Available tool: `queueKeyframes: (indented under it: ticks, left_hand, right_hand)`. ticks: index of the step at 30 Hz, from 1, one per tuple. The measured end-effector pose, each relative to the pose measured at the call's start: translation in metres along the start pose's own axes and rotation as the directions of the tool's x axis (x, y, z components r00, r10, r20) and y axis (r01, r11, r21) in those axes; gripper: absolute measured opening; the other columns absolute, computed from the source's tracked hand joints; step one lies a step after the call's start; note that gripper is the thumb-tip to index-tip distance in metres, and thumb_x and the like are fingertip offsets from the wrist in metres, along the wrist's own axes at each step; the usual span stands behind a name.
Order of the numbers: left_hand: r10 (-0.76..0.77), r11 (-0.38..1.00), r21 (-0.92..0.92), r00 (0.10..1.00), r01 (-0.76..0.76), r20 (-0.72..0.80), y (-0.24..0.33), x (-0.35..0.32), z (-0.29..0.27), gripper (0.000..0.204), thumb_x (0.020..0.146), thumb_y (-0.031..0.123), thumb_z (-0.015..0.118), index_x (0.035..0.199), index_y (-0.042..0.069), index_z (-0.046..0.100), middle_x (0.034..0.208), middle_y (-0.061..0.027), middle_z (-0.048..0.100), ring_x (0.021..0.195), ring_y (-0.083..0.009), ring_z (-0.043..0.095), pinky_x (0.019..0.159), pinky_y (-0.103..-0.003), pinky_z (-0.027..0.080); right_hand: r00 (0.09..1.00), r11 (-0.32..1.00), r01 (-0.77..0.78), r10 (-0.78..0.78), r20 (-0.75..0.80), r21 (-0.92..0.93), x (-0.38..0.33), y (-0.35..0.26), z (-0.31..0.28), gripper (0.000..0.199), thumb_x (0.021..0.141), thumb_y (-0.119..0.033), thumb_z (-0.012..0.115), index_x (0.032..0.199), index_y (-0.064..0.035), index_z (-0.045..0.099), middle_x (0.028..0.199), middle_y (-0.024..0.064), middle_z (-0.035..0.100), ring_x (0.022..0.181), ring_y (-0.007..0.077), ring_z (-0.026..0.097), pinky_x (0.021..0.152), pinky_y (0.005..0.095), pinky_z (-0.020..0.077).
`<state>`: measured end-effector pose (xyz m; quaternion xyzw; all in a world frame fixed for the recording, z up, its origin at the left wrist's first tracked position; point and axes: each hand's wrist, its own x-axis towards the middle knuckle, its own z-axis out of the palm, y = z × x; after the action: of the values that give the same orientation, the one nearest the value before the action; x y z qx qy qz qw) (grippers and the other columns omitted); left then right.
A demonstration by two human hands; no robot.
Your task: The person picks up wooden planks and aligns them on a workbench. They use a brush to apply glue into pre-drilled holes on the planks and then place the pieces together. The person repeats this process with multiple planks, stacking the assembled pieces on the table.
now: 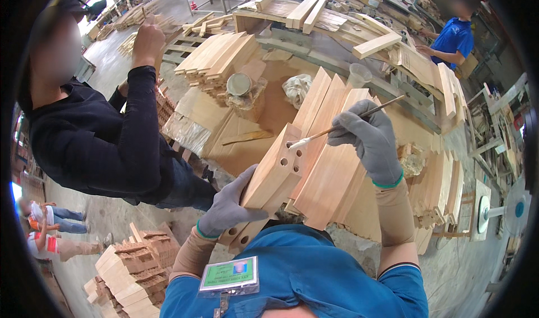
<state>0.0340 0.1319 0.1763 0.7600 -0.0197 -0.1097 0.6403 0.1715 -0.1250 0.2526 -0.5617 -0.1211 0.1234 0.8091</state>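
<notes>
My left hand [227, 205], in a grey glove, is closed around pale drilled wooden pieces [268, 175]; I cannot tell exactly how many are in the grip. Several round holes show at the upper end, and more dark holes at the lower end by my wrist. A thin brush [315, 136] with a white-coated tip is pinched in my right hand [368, 141], also gloved in grey. The tip sits at one of the upper holes, touching or very close to it. Beneath and beside the brush lies a row of wooden boards [331, 177].
A cardboard-covered table [236, 155] carries a lidded jar [239, 85], a flat stick [247, 137], a white cloth [296, 89] and stacked boards [216, 57]. Close at left stands a person in black [101, 144]. A person in blue [453, 40] works across. Drilled blocks [132, 273] are piled lower left.
</notes>
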Motion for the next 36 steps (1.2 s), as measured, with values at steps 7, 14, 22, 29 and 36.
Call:
queueKeyframes:
  ticks: [7,14,22,29,36]
  left_hand:
    - [-0.023,0.98,-0.199,1.0,0.025,0.015,-0.002,-0.001,-0.001,0.098,0.057,0.01,0.079,0.144,0.003,0.033,0.128,-0.0101,0.054,0.119,-0.018,0.051,0.104,-0.03,0.036]
    - [-0.014,0.975,-0.221,0.999,0.024,0.046,0.001,0.003,0.003,0.099,0.056,0.008,0.079,0.144,0.002,0.033,0.129,-0.0094,0.053,0.119,-0.0174,0.05,0.104,-0.031,0.036]
    - [-0.014,0.958,-0.286,0.999,0.028,0.05,0.003,0.004,0.005,0.098,0.056,0.005,0.078,0.144,0.002,0.034,0.13,-0.0091,0.053,0.119,-0.0179,0.049,0.104,-0.032,0.036]
    - [-0.018,0.957,-0.29,0.999,0.03,0.045,0.005,0.004,0.002,0.099,0.057,0.006,0.08,0.144,0.002,0.033,0.13,-0.0094,0.053,0.12,-0.0178,0.049,0.104,-0.032,0.036]
    - [0.001,0.946,-0.323,0.997,0.022,0.071,0.001,0.007,-0.004,0.098,0.058,0.003,0.079,0.144,0.001,0.033,0.131,-0.0096,0.052,0.121,-0.0182,0.049,0.104,-0.032,0.036]
  right_hand:
    - [0.992,0.952,0.105,-0.079,0.103,-0.286,-0.007,-0.027,0.001,0.005,0.087,0.0,0.061,0.088,0.0034,0.058,0.081,0.0113,0.065,0.071,0.0169,0.067,0.065,0.0274,0.059]
    - [0.947,0.875,0.147,0.011,0.322,-0.461,-0.004,-0.019,0.02,0.005,0.085,0.0,0.064,0.087,-0.0003,0.06,0.081,0.0063,0.065,0.075,0.0117,0.063,0.069,0.0236,0.0517]
    - [0.922,0.823,0.264,-0.063,0.381,-0.503,-0.004,-0.023,0.022,0.006,0.083,-0.002,0.063,0.086,-0.0009,0.057,0.075,0.0063,0.063,0.069,0.0139,0.062,0.068,0.0265,0.0505]
    - [0.906,0.841,0.266,-0.051,0.421,-0.471,-0.002,-0.029,0.026,0.005,0.083,0.003,0.059,0.087,0.0004,0.056,0.076,0.0062,0.063,0.072,0.0108,0.062,0.069,0.0258,0.0511]
    - [0.926,0.864,0.258,-0.092,0.367,-0.433,-0.001,-0.04,0.023,0.006,0.083,0.002,0.061,0.086,-0.0005,0.057,0.077,0.0053,0.063,0.07,0.0109,0.061,0.066,0.0257,0.0506]
